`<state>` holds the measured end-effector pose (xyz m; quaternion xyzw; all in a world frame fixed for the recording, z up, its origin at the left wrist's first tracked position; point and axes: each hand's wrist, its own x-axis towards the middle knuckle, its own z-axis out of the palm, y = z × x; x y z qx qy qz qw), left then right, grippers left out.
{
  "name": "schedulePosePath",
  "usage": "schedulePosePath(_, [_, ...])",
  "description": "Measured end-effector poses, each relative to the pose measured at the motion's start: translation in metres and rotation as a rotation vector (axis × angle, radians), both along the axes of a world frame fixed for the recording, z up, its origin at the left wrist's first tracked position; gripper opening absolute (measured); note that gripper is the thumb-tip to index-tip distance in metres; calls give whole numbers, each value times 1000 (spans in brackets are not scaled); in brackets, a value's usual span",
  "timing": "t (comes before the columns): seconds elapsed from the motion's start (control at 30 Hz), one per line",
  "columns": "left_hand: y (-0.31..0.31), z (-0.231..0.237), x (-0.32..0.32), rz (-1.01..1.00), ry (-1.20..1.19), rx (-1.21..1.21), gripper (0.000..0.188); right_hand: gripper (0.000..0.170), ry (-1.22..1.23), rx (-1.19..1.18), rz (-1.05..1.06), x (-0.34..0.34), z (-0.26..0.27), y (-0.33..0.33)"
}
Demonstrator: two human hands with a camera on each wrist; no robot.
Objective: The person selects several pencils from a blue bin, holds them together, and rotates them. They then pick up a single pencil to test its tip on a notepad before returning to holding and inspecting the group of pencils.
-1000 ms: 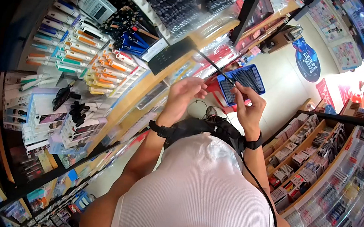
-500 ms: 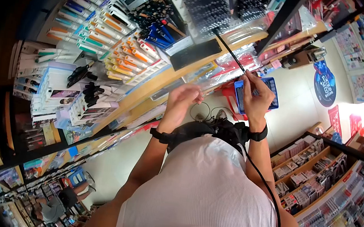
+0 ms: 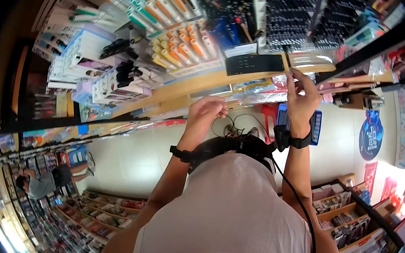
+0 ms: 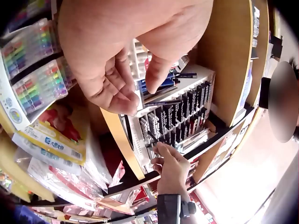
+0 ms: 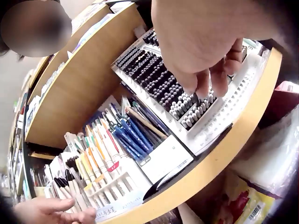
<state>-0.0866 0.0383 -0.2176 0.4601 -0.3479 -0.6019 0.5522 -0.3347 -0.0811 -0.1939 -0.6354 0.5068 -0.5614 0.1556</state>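
Observation:
My right hand [image 3: 304,100] reaches forward to the front of a rack of dark pens [image 3: 289,21]. Between its thumb and fingertips it pinches a slim black pen [image 4: 152,136], much of which is hidden by the fingers. In the right wrist view, those fingertips are right at the rack's nearest row of grey-capped pens [image 5: 189,116]. My left hand [image 3: 205,114] hangs in front of the shelf edge with loosely bent fingers, holding nothing. Beyond it in the left wrist view, a dark pen [image 4: 161,103] lies across the rack.
White markers with orange and yellow caps [image 3: 184,44] stand left of the rack, and blue pens [image 5: 133,137] beside it. A wooden shelf edge [image 3: 181,91] runs along the front. Below the right wrist is a blue basket [image 3: 316,129]. Another person [image 3: 49,179] is at the far left.
My right hand has moved up and forward from over the blue basket to the pen rack, with the black pen. The left hand stays low before the shelf. The head view has turned.

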Motion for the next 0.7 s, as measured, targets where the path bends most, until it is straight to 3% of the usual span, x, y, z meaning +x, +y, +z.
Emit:
schedulePosePath(0.4, [32, 2, 19, 242, 37, 10, 20, 12, -1, 23, 64, 18, -4, -57])
schedulePosePath(0.57, [35, 1, 18, 271, 25, 9, 19, 13, 76, 47, 53, 15, -10, -61])
schedulePosePath(0.7, [31, -1, 19, 247, 18, 21, 20, 14, 4, -37, 96, 18, -8, -58])
